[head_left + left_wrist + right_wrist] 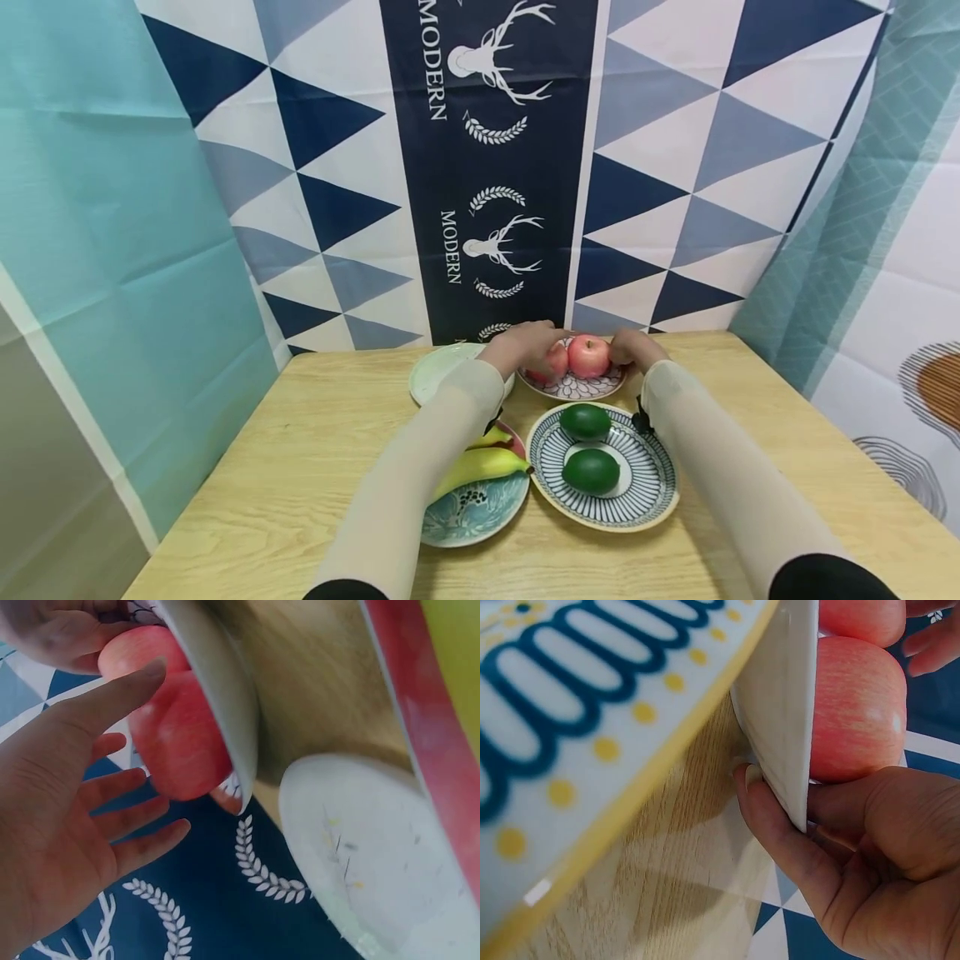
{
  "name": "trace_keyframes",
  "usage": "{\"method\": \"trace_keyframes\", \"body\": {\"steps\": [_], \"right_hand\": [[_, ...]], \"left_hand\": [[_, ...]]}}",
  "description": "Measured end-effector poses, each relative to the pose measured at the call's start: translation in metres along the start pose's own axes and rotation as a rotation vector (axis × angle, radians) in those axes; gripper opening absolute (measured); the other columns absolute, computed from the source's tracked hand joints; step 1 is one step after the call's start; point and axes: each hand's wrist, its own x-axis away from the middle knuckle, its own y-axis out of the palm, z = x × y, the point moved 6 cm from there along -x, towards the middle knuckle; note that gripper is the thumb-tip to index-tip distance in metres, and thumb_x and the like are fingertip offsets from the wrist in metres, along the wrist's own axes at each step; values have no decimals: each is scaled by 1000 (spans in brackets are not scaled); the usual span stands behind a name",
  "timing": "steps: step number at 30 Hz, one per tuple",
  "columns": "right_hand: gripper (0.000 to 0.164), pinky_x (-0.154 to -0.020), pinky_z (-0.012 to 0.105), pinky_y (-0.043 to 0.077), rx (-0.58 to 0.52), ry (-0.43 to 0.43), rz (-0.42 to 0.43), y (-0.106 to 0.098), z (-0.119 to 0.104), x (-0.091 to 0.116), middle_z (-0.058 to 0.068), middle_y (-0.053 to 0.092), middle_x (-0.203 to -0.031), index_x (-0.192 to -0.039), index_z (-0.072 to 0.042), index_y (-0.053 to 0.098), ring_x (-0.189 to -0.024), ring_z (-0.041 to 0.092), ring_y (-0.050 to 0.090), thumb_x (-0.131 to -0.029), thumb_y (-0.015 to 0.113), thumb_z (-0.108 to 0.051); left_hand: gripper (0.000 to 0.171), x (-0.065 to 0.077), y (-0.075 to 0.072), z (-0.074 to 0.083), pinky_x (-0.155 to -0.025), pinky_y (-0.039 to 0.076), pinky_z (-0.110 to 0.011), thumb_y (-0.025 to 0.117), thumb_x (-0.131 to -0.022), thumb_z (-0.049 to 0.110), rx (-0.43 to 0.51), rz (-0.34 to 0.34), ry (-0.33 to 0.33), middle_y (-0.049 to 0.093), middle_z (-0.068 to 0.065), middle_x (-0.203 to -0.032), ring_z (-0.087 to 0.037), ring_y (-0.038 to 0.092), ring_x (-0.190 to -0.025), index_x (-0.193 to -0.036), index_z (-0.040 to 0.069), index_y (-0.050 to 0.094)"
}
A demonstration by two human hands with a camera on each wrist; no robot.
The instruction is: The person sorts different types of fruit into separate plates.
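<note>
At the far edge of the table, two red apples (pixel 588 357) sit side by side on a patterned plate (pixel 576 388). My right hand (pixel 633 348) pinches the right rim of this plate; the right wrist view shows that hand (pixel 892 847) with one finger under the rim and others on the upper side, by an apple (pixel 859 709). Over at the left apple is my left hand (pixel 528 343). In the left wrist view its fingers are spread and extended, the left hand (pixel 64 795) beside the apple (pixel 180 739) with no grip on it visible.
Nearer stands a blue-striped plate (pixel 652 492) bearing two dark green avocado-like fruits (pixel 591 472). Left of it, bananas (pixel 480 467) lie on a teal and pink plate (pixel 480 521), partly behind my left sleeve. A pale plate (pixel 435 371) stands at the back left, before the patterned curtain (pixel 510 167).
</note>
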Motion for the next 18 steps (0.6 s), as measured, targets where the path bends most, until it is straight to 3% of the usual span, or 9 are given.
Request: {"method": "trace_keyframes", "body": {"steps": [4, 8, 14, 18], "right_hand": [[28, -58, 25, 55, -37, -3, 7, 0, 3, 4, 11, 59, -78, -80, 3, 61, -59, 14, 61, -97, 39, 2], [28, -59, 25, 56, -28, -12, 10, -1, 5, 5, 11, 60, -76, -81, 2, 62, -58, 13, 62, -98, 39, 1], [28, -59, 26, 58, -58, -16, 14, -1, 10, 6, 10, 60, -75, -84, 5, 65, -58, 14, 62, -98, 41, 0], [27, -60, 29, 59, -82, -15, 46, -1, 14, 7, 14, 61, -80, -96, 10, 67, -59, 16, 64, -98, 43, -2]], "left_hand": [[71, 7, -7, 0, -102, 49, -39, 79, -93, 35, 1, 20, 19, 58, -6, -133, -22, 59, -114, -158, 28, 51], [50, 19, -20, 0, -94, 52, -39, 70, -99, 34, -61, 70, 49, 61, -5, -124, -21, 60, -105, -146, 19, 62], [49, 41, -37, -3, -98, 52, -36, 70, -100, 35, -82, 78, 37, 61, -4, -129, -18, 60, -106, -146, 18, 62], [49, 55, -42, -11, -104, 51, -36, 67, -103, 34, -53, 83, 29, 62, -5, -135, -18, 61, -114, -149, 19, 59]]}}
